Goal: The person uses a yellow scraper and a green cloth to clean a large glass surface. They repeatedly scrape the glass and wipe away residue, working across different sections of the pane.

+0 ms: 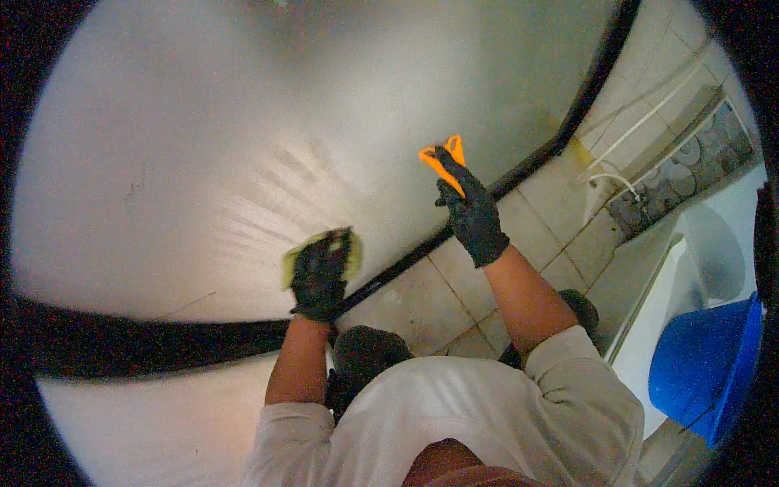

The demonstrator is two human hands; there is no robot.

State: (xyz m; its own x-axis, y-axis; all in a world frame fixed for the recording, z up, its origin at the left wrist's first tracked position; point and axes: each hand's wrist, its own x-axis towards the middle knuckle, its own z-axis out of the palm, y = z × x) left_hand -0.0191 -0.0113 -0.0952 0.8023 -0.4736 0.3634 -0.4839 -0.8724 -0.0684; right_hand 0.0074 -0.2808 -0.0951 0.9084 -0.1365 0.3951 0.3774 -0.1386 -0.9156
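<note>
My left hand [318, 277], in a black glove, presses a yellow-green cloth or pad [295, 268] against a large pale, smooth surface [182, 122]. Streaky marks fan out on that surface just beyond the cloth. My right hand [471, 213], gloved in black too, grips an orange-edged tool [447, 170], perhaps a scraper or squeegee; its exact kind is unclear. One finger lies along the tool. This hand is over the pale surface near its black edge strip [420, 249].
Beyond the black strip lies a tiled floor [456, 292]. At the right are a floor recess or tray with dark round shapes [688, 164], a pale hose [645, 115], a white panel [651, 304] and a blue plastic container [694, 359].
</note>
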